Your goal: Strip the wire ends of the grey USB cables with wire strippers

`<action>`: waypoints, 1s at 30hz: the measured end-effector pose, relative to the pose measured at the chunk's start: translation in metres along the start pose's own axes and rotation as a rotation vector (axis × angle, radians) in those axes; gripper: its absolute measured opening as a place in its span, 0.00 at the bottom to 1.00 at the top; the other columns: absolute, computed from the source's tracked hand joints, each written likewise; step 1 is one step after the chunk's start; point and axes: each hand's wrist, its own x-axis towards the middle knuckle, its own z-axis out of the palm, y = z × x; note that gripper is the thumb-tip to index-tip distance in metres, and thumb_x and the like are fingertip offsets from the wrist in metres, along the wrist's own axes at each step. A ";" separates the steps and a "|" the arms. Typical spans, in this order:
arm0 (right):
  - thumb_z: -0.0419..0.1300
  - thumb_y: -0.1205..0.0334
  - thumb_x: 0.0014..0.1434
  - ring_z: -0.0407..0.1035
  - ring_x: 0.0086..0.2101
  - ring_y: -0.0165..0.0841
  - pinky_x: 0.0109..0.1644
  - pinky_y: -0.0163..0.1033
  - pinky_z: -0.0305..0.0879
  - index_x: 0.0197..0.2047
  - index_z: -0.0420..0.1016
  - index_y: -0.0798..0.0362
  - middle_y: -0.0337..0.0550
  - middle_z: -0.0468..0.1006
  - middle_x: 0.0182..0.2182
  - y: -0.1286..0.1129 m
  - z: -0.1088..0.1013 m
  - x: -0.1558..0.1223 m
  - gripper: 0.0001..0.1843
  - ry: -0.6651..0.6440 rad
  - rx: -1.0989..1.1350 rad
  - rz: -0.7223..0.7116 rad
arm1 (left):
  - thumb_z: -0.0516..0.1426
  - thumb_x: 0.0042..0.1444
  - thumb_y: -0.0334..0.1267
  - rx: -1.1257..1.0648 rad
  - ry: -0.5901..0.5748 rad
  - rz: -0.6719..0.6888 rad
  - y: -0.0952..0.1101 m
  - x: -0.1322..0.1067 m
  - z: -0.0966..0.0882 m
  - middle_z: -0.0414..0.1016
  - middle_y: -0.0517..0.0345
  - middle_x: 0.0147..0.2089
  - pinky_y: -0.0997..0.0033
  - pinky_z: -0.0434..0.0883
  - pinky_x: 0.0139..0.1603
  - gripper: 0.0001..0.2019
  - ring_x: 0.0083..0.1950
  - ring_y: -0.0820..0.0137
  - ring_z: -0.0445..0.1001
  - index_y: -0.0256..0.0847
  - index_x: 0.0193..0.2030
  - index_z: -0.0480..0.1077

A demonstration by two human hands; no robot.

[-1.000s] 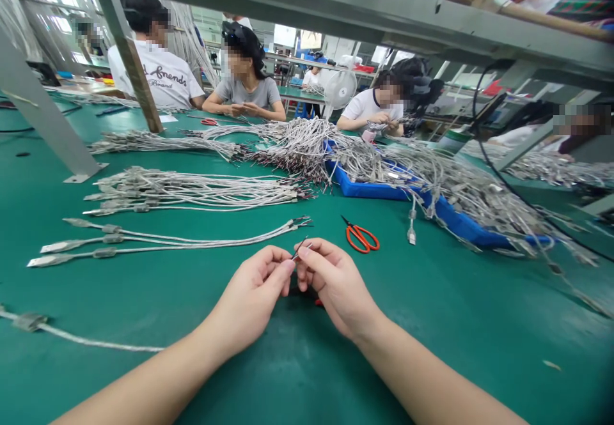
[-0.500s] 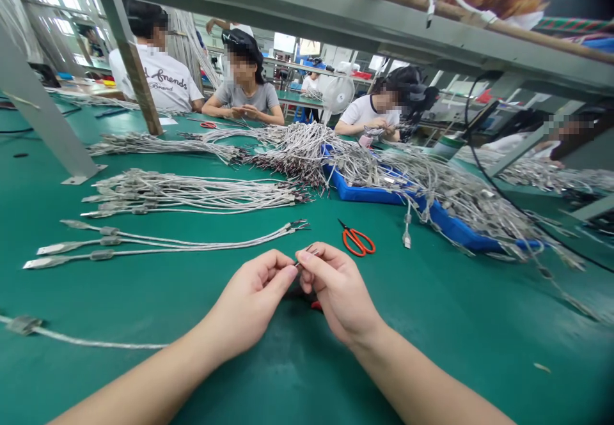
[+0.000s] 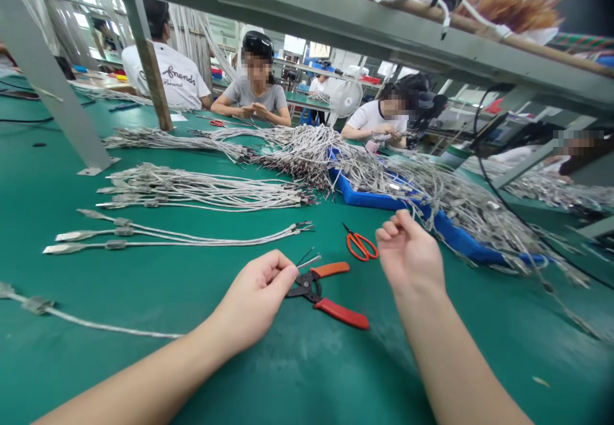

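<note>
On mat [image 3: 158,291], centre: pliers [image 3: 330,294] (unheld).
Left hand [image 3: 259,294]: pinched shut on cable [image 3: 311,261] tip, above pliers.
Right hand [image 3: 410,255]: loosely curled, empty, above mat.
Risk: one-handed pinch may let cable slip.

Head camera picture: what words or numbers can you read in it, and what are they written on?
"Friends", in looping script and a bit blurred: on the back of a person's white T-shirt.
Small line under it: perhaps "Brand", too small to be sure.
Red-handled pliers, orange scissors and the cable ends pinched by the left hand: no readable marks.
</note>
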 end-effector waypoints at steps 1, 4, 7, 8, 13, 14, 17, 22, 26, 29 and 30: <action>0.73 0.63 0.42 0.56 0.17 0.17 0.20 0.20 0.55 0.23 0.65 0.53 0.25 0.64 0.17 0.001 -0.001 0.003 0.17 -0.007 0.003 0.003 | 0.52 0.62 0.45 -0.021 0.004 -0.002 -0.001 -0.001 0.000 0.53 0.70 0.22 0.75 0.48 0.22 0.12 0.23 0.77 0.48 0.39 0.31 0.63; 0.72 0.63 0.44 0.64 0.22 0.22 0.23 0.27 0.64 0.29 0.73 0.55 0.32 0.71 0.22 0.022 0.005 -0.009 0.12 -0.124 -0.048 0.166 | 0.51 0.62 0.47 -0.092 0.010 0.021 -0.002 -0.002 0.002 0.53 0.70 0.22 0.76 0.47 0.21 0.13 0.22 0.78 0.48 0.39 0.33 0.63; 0.71 0.60 0.48 0.68 0.24 0.27 0.26 0.31 0.67 0.34 0.78 0.58 0.39 0.76 0.25 0.043 0.017 -0.034 0.13 -0.278 -0.107 0.315 | 0.52 0.62 0.48 -0.162 -0.012 0.042 -0.002 -0.002 0.002 0.54 0.70 0.22 0.76 0.45 0.20 0.14 0.22 0.79 0.47 0.39 0.33 0.64; 0.71 0.60 0.48 0.69 0.24 0.27 0.27 0.31 0.67 0.35 0.79 0.58 0.40 0.76 0.24 0.046 0.019 -0.040 0.13 -0.316 -0.122 0.341 | 0.52 0.62 0.48 -0.185 -0.028 0.041 -0.002 -0.002 0.001 0.55 0.69 0.22 0.76 0.44 0.20 0.14 0.21 0.79 0.47 0.39 0.33 0.64; 0.72 0.57 0.47 0.71 0.25 0.27 0.29 0.32 0.68 0.34 0.81 0.54 0.38 0.78 0.24 0.043 0.016 -0.050 0.12 -0.439 -0.178 0.364 | 0.53 0.61 0.50 -0.288 -0.124 0.016 -0.002 0.000 -0.004 0.53 0.70 0.20 0.77 0.43 0.19 0.16 0.20 0.80 0.44 0.39 0.31 0.62; 0.72 0.57 0.48 0.72 0.26 0.28 0.30 0.32 0.68 0.34 0.81 0.54 0.38 0.78 0.24 0.043 0.015 -0.050 0.12 -0.458 -0.191 0.358 | 0.53 0.61 0.51 -0.302 -0.148 0.009 -0.002 0.000 -0.005 0.52 0.71 0.20 0.77 0.43 0.18 0.17 0.20 0.80 0.43 0.39 0.30 0.62; 0.71 0.57 0.49 0.72 0.26 0.28 0.31 0.33 0.69 0.32 0.80 0.53 0.37 0.78 0.26 0.044 0.013 -0.049 0.10 -0.510 -0.239 0.320 | 0.52 0.61 0.52 -0.321 -0.232 -0.018 -0.001 0.001 -0.009 0.49 0.72 0.19 0.77 0.42 0.18 0.17 0.19 0.80 0.40 0.39 0.32 0.63; 0.70 0.58 0.50 0.72 0.24 0.29 0.30 0.35 0.68 0.28 0.77 0.55 0.38 0.77 0.25 0.033 0.011 -0.038 0.10 -0.658 -0.428 0.307 | 0.54 0.58 0.54 -0.206 -0.362 -0.071 0.004 0.005 -0.021 0.51 0.71 0.20 0.76 0.44 0.19 0.18 0.19 0.79 0.44 0.38 0.33 0.66; 0.70 0.59 0.50 0.69 0.22 0.29 0.26 0.33 0.65 0.28 0.75 0.58 0.41 0.76 0.22 0.019 -0.005 -0.042 0.12 -0.814 -0.677 0.446 | 0.54 0.59 0.47 0.030 -0.547 -0.109 0.006 0.006 -0.029 0.56 0.68 0.21 0.76 0.47 0.20 0.13 0.20 0.78 0.49 0.38 0.33 0.69; 0.63 0.54 0.57 0.62 0.18 0.24 0.21 0.30 0.58 0.31 0.71 0.56 0.37 0.72 0.20 0.018 -0.025 -0.062 0.13 -0.904 -0.889 0.604 | 0.53 0.58 0.38 0.229 -0.730 -0.173 0.004 0.004 -0.025 0.61 0.65 0.23 0.77 0.51 0.21 0.10 0.21 0.77 0.54 0.38 0.31 0.72; 0.60 0.54 0.60 0.60 0.18 0.24 0.21 0.29 0.57 0.33 0.70 0.56 0.37 0.71 0.20 0.018 -0.031 -0.068 0.12 -0.955 -0.945 0.618 | 0.53 0.58 0.36 0.280 -0.777 -0.202 0.004 0.003 -0.022 0.62 0.65 0.22 0.77 0.52 0.21 0.10 0.21 0.77 0.55 0.38 0.30 0.72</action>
